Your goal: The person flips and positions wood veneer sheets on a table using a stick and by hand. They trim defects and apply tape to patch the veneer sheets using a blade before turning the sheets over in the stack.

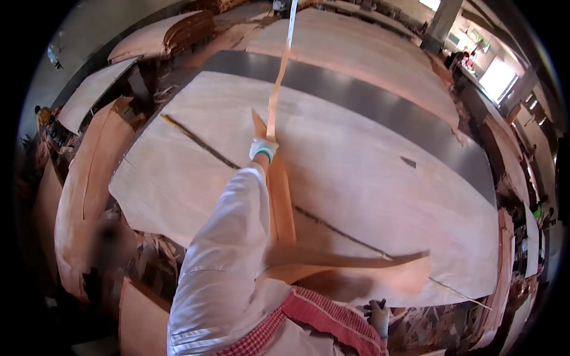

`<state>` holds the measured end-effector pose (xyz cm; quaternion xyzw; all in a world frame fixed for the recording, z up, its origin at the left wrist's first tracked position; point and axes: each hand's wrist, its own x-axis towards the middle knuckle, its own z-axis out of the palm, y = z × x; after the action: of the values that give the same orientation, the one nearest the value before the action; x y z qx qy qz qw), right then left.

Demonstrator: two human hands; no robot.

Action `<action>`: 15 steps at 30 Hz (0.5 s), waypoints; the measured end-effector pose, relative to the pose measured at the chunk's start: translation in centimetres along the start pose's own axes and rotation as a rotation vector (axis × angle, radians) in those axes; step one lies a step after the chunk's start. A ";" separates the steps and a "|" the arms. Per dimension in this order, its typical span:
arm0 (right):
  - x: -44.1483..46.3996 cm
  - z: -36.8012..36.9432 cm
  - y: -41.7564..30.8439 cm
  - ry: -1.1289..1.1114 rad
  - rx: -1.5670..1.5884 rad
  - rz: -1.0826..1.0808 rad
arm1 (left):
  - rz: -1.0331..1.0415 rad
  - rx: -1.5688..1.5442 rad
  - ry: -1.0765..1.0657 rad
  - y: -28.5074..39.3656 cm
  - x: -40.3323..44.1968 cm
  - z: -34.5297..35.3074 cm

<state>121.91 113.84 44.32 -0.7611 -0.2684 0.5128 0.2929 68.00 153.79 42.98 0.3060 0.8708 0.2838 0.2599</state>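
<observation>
My left hand (264,149), in a white glove with a green cuff, reaches far out over a large pale wood sheet (368,166). Its fingers are closed around a thin orange-brown veneer strip (276,98), whose narrow length rises away to the top of the view. Below the hand a wider veneer piece (281,204) hangs toward my body, and a curled veneer piece (404,273) spreads to the right. My right hand (378,311) is low beside my waist, fingers apart and bent, with nothing visible in them. A long thin stick (332,228) lies across the sheet, partly covered.
A dark grey panel (356,89) borders the sheet's far side, with another broad pale sheet (350,53) beyond. Veneer stacks (95,172) stand at the left, and a stack (163,35) at the back left. Scraps litter the floor. A person (457,59) is far right.
</observation>
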 end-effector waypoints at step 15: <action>8.7 -2.6 -12.0 -0.321 -0.190 -0.283 | 0.136 0.035 0.230 -3.2 -15.5 4.2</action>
<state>125.95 127.80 48.36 -0.6486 -0.4627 0.5536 0.2423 79.92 142.60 42.27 0.3342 0.8770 0.3186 0.1330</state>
